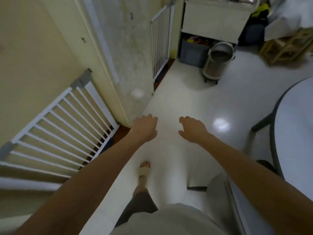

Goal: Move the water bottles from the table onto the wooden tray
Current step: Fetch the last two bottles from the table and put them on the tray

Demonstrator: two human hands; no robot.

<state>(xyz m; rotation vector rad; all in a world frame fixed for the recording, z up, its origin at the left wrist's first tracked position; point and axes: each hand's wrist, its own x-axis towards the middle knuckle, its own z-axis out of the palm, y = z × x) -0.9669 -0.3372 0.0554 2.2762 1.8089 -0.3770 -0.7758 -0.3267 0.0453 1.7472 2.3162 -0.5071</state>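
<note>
Your left hand [145,128] and right hand [192,129] hung out in front with fingers loosely spread, holding nothing, above bare floor [177,102]. No water bottles or wooden tray showed; only the counter [294,126] edge appeared at right. Walking on without looking, you risked clipping that edge or the white gate [59,124] at left.

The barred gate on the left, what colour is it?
The barred gate is white with grey corner fittings, seen in the head view, the only view.

White gate [55,133] left; bin [218,60] ahead.
</note>
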